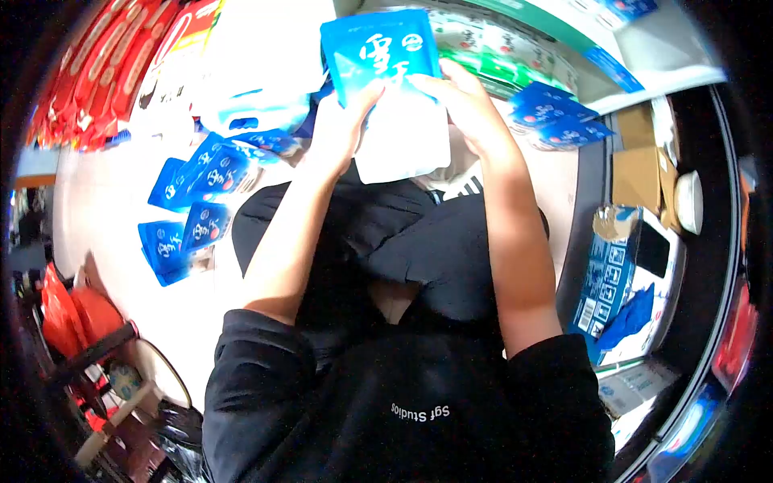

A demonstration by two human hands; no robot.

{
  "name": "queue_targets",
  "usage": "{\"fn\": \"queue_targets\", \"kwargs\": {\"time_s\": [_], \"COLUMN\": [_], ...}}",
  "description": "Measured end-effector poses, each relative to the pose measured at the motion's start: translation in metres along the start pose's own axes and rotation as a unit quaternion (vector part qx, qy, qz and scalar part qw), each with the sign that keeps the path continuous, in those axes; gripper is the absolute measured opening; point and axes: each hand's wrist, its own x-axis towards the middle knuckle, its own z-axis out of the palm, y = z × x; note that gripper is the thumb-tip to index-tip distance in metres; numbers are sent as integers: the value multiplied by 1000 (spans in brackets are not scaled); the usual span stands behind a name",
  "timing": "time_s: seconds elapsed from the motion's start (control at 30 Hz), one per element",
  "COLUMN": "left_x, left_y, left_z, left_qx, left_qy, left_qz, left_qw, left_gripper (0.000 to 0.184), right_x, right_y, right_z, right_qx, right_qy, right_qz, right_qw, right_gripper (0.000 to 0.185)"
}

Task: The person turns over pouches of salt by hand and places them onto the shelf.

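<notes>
Both my hands hold a blue and white plastic pouch (378,50) upright in front of me, above my crossed legs. My left hand (348,117) grips its left side, the thumb lying on the front. On the right edge, my right hand (459,95) is closed with its thumb pressed to the front. White characters are printed on the pouch's blue upper part; its lower part is white. Similar blue pouches (211,173) lie on the floor to my left, with more blue pouches (555,117) beyond my right hand.
Red packages (109,68) line the far left, and green and white packs (507,56) sit on the shelf ahead. An opened blue and white box (624,282) stands at my right beside brown cardboard (640,177). Red bags (76,310) lie at the lower left.
</notes>
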Motion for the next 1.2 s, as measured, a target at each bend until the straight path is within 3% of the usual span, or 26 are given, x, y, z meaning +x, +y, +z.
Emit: {"fn": "queue_targets", "kwargs": {"time_s": [0.17, 0.23, 0.37, 0.43, 0.5, 0.6, 0.73, 0.8, 1.0, 1.2], "left_x": [6, 9, 10, 10, 8, 6, 4, 4, 1, 0], "left_y": [0, -3, 4, 6, 7, 5, 6, 4, 4, 5], "left_z": [-11, -19, -21, -20, -22, -25, -23, -24, -22, -24], "left_qx": [-125, -139, -147, -170, -162, -154, -168, -155, -138, -141], "left_qy": [52, 42, 60, 67, 76, 81, 71, 70, 71, 77], "left_qz": [-6, -3, -5, -20, -22, -20, 1, 11, 29, 42], "left_qw": [991, 989, 987, 983, 984, 985, 983, 985, 987, 986], "left_gripper": [38, 37, 38, 39, 40, 41, 41, 43, 44, 39], "right_x": [-3, -9, -6, -6, -11, -17, -15, -19, -23, -25], "right_y": [33, 34, 35, 36, 36, 32, 46, 41, 46, 50], "right_z": [-6, -11, 1, 3, 7, 13, 5, 17, 24, 28], "right_qx": [72, 73, 65, 97, 85, 9, -32, 10, 22, 45], "right_qy": [-65, -199, -260, -261, -251, -181, -189, -135, -106, -105], "right_qz": [33, 127, 79, 89, 31, 48, 78, -5, -46, 3], "right_qw": [995, 969, 960, 956, 964, 982, 978, 991, 993, 993], "right_gripper": [31, 31, 39, 36, 30, 29, 30, 28, 31, 22]}}
